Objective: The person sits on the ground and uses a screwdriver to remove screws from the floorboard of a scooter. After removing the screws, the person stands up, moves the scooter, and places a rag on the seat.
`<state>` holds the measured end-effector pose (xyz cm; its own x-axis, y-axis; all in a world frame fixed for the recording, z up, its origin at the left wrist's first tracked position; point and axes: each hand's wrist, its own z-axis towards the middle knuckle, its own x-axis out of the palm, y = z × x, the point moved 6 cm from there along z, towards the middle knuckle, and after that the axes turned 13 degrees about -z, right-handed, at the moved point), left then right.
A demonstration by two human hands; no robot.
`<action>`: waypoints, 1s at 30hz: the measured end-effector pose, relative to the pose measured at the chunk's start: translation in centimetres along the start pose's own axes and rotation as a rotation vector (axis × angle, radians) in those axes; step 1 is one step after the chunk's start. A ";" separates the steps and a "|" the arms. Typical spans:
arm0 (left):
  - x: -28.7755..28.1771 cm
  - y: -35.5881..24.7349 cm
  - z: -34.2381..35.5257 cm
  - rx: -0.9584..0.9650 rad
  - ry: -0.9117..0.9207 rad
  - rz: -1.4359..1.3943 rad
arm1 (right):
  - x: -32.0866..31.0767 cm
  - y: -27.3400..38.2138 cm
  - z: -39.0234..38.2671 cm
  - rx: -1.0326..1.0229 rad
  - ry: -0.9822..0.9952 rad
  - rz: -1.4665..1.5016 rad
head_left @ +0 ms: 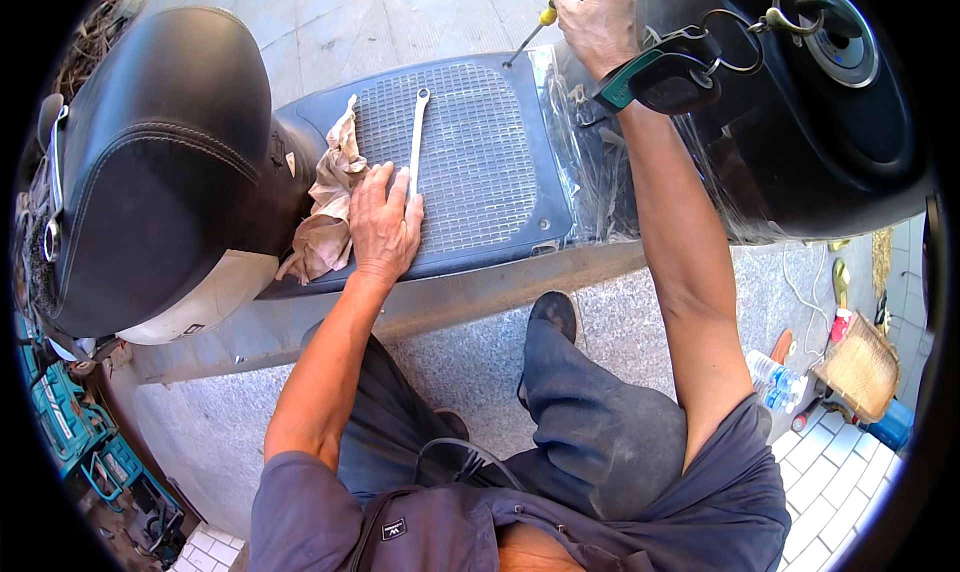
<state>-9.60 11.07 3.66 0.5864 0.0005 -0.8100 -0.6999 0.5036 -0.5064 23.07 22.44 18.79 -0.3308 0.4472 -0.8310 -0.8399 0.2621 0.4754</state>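
My right hand (598,27) is closed around the yellow handle of a screwdriver (547,17). The screwdriver slants down, its tip at the far right corner of a scooter's dark, grid-textured footboard (480,162). Fingers stretched out, my left hand (385,222) rests flat on the footboard's near left part. It lies against a crumpled brown rag (330,207), and its fingertips are by the lower end of a silver wrench (418,137). A screw head (543,225) shows in the footboard's near right corner.
The black scooter seat (170,162) rises at the left. Over the black front panel (800,142) at right, a key fob (680,77) hangs from the ignition. Teal tool cases (70,422) stand lower left. Plastic bottles (775,380) and a woven basket (860,372) are at right.
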 end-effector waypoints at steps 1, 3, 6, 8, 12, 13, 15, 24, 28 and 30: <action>0.0 0.0 0.0 0.003 -0.002 -0.004 | 0.2 -0.1 0.2 -0.021 -0.015 0.015; 0.0 -0.2 0.1 0.010 -0.005 -0.013 | 0.6 -0.4 0.4 -0.062 -0.044 0.044; 0.0 -0.1 0.0 0.008 -0.003 -0.003 | 0.7 0.0 0.2 -0.110 -0.029 0.069; -0.2 -0.2 0.0 0.006 -0.004 -0.009 | 0.8 0.2 0.0 -0.108 -0.056 0.092; 0.2 0.0 0.1 -0.013 -0.004 -0.002 | 1.8 0.0 0.7 -0.362 -0.044 -0.182; 0.1 0.3 -0.2 -0.008 -0.009 0.008 | 1.0 0.2 0.0 -0.197 -0.138 -0.022; 0.3 -0.2 0.0 -0.007 -0.014 -0.046 | 0.3 -0.3 0.2 -0.158 -0.127 -0.094; -0.6 -0.6 0.3 0.020 -0.023 -0.017 | -0.5 2.5 -0.3 -0.118 -0.095 -0.032; -0.5 -0.7 0.0 -0.002 -0.008 -0.015 | -0.5 3.2 -1.4 -0.148 -0.105 0.089; -0.4 -0.4 0.0 0.007 -0.001 0.005 | -0.8 3.2 -1.6 -0.102 -0.073 0.096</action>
<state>-9.59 10.88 4.21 0.5833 0.0039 -0.8122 -0.6999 0.5099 -0.5001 19.94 21.58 20.56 -0.3827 0.5282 -0.7580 -0.8464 0.1286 0.5169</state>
